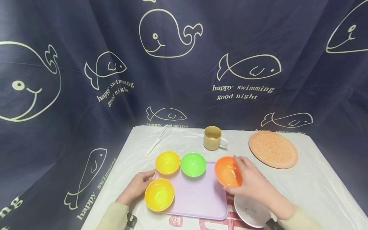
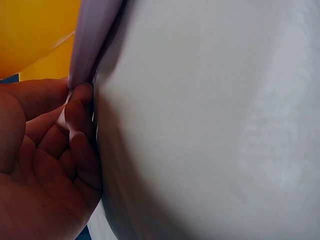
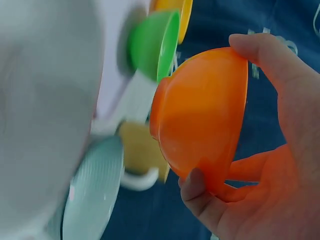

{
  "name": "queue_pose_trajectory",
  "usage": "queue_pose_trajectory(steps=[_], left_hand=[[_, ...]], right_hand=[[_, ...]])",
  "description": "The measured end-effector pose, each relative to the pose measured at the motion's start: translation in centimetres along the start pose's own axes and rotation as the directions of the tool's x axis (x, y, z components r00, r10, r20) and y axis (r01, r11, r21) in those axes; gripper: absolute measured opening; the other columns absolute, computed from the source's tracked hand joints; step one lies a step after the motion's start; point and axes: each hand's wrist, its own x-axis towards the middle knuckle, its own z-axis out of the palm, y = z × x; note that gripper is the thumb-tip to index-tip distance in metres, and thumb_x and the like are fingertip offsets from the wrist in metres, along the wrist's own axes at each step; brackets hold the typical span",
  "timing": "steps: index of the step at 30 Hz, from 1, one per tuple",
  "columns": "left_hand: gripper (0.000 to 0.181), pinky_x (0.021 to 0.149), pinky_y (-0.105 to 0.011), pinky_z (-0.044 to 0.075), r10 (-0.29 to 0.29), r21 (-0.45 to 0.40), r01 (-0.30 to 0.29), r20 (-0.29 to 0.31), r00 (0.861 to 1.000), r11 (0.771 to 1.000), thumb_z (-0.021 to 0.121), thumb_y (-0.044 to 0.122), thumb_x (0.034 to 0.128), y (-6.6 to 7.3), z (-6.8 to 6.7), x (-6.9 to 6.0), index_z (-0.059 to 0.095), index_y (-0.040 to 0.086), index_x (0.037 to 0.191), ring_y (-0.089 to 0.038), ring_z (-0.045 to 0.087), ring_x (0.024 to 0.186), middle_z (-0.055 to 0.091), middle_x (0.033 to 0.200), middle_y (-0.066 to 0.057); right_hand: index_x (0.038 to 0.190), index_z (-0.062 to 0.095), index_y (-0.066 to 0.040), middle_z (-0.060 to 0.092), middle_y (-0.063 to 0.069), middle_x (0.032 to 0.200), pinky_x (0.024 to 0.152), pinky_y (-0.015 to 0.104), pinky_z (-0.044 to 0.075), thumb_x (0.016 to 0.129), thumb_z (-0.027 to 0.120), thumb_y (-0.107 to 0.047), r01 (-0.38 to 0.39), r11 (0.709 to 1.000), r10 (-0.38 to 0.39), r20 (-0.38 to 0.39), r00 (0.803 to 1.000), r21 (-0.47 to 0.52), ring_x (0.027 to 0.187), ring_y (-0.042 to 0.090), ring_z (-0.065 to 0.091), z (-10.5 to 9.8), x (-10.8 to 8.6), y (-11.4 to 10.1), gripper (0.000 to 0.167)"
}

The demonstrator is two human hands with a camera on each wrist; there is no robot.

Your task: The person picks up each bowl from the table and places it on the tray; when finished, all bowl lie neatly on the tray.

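My right hand holds an orange bowl by its rim, over the right edge of a lilac tray. The right wrist view shows the bowl tilted on its side, with thumb and fingers on opposite parts of the rim. At the tray's left edge, my left hand grips the border; in the left wrist view its curled fingers meet the tray edge. On the tray's left side sit two yellow bowls, with a green bowl beside the farther one.
A white dish lies under the right forearm. Behind the tray are a white whisk and a tan mug. A round pizza-like board lies at the right. The right wrist view shows a pale teal ribbed dish.
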Motion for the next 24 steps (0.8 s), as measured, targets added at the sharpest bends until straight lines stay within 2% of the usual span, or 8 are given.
queue_pose_trajectory(steps=[4,11,16,24], left_hand=[[0.045,0.113,-0.063,0.041,-0.001,0.0,0.001,0.002,1.0,1.0,0.066,0.017,0.1027,-0.1,0.0,0.0,0.061,0.016,0.148,-0.039,0.052,0.138,0.062,0.145,-0.009],[0.046,0.112,-0.064,0.041,0.012,-0.004,-0.012,-0.001,1.0,1.0,0.067,0.017,0.1025,-0.2,0.0,0.0,0.061,0.016,0.148,-0.039,0.053,0.138,0.063,0.145,-0.008],[0.046,0.112,-0.063,0.041,0.009,0.002,-0.009,-0.001,1.0,1.0,0.067,0.019,0.1024,-0.2,0.0,0.1,0.061,0.018,0.148,-0.038,0.053,0.138,0.063,0.145,-0.007],[0.046,0.112,-0.064,0.041,0.012,0.006,-0.012,0.002,1.0,1.0,0.067,0.021,0.1019,-0.1,0.0,0.0,0.062,0.017,0.147,-0.039,0.053,0.138,0.064,0.144,-0.007]], right_hand=[[0.15,0.046,0.009,0.053,0.029,0.138,0.101,0.061,0.052,0.066,0.093,-0.053,-0.006,1.0,0.005,0.067,0.998,0.011,0.122,0.044,0.057,2.1,0.2,-1.8,0.115],[0.148,0.049,0.007,0.055,0.02,0.138,0.103,0.054,0.053,0.062,0.094,-0.051,0.036,0.997,-0.044,0.113,0.993,0.07,0.121,0.035,0.059,5.4,0.2,-4.1,0.113],[0.147,0.051,0.003,0.056,0.012,0.136,0.102,0.048,0.054,0.061,0.093,-0.05,0.047,0.993,-0.063,0.152,0.986,0.106,0.119,0.025,0.057,7.0,0.1,-5.4,0.11],[0.15,0.048,0.003,0.053,0.017,0.142,0.107,0.05,0.051,0.062,0.093,-0.052,0.061,0.988,-0.09,0.21,0.974,0.139,0.128,0.03,0.054,8.8,-0.1,-6.5,0.113]])
